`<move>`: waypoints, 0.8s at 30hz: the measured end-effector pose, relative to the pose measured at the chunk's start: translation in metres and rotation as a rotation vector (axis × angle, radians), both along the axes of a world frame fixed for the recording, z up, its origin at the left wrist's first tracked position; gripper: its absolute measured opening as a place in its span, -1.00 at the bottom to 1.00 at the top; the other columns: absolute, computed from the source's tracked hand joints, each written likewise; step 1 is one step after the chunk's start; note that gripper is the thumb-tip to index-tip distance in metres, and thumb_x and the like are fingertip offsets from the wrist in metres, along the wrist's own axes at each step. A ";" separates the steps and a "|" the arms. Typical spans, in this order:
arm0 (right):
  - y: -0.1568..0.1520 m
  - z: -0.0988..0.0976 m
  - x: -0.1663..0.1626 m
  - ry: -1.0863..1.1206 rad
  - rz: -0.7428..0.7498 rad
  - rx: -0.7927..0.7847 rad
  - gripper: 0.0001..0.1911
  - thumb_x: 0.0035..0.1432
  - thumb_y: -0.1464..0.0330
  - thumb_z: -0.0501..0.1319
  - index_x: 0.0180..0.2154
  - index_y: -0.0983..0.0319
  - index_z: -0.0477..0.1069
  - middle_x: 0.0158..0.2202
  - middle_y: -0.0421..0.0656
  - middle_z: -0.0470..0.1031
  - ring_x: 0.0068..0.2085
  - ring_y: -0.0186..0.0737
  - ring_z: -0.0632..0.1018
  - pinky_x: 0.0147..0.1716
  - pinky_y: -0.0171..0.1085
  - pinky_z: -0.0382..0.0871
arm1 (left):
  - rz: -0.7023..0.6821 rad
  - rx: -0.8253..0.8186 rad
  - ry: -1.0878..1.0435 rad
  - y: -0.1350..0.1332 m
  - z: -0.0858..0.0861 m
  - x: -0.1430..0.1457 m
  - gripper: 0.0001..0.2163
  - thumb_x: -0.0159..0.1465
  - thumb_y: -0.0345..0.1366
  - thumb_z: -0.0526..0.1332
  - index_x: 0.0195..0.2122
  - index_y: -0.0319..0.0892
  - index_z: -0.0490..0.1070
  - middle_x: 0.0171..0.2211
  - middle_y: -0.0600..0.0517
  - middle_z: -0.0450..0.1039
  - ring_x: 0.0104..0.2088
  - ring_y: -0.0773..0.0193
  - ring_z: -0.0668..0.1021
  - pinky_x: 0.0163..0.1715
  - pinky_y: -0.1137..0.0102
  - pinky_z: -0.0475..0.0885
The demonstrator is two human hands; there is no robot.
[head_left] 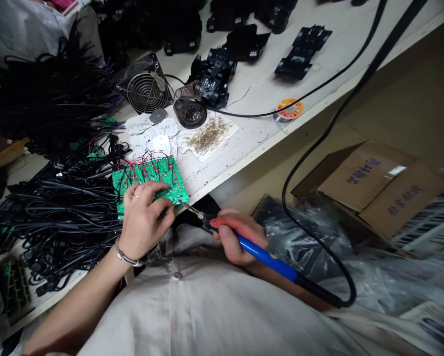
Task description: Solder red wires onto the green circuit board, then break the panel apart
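Note:
A green circuit board (158,174) lies at the table's front edge, with red and black wires standing along its far side. My left hand (142,212) rests over its near part, fingers bent and closed near the board's lower right corner. Whatever is between those fingertips is too small or hidden to make out. My right hand (240,235) is wrapped round the blue handle of a soldering iron (264,257). The iron's tip points left and reaches the board's near right corner, close to my left fingertips. I cannot tell whether it touches.
Bundles of black cables (66,207) crowd the left. Behind the board are white paper pieces (151,133), a fan (148,91), an iron stand (190,113) and black car-shaped parts (303,52). A solder spool (289,110) sits near the edge. A cardboard box (374,183) stands below right.

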State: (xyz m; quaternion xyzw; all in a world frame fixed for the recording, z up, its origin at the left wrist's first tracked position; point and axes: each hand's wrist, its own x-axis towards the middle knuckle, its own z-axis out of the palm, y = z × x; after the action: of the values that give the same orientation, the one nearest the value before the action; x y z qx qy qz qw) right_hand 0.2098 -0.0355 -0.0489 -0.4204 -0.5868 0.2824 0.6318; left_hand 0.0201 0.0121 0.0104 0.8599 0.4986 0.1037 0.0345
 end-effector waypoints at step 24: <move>0.003 0.003 -0.001 -0.047 0.054 0.046 -0.79 0.13 0.54 0.08 -0.25 0.20 0.41 -0.57 -0.26 0.46 -0.52 -0.31 0.49 -0.52 -0.29 0.44 | -0.115 -0.215 0.130 0.016 0.013 -0.003 -0.80 0.26 -0.33 0.06 -0.43 -0.13 0.45 -0.06 -0.04 0.48 -0.05 0.07 0.48 0.11 -0.09 0.14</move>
State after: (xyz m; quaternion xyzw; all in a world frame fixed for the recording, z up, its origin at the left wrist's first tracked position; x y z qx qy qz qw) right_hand 0.2083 -0.0324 -0.0461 -0.3963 -0.6187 0.2757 0.6198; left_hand 0.0175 0.0277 0.0238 0.8833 0.4581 -0.0083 0.0997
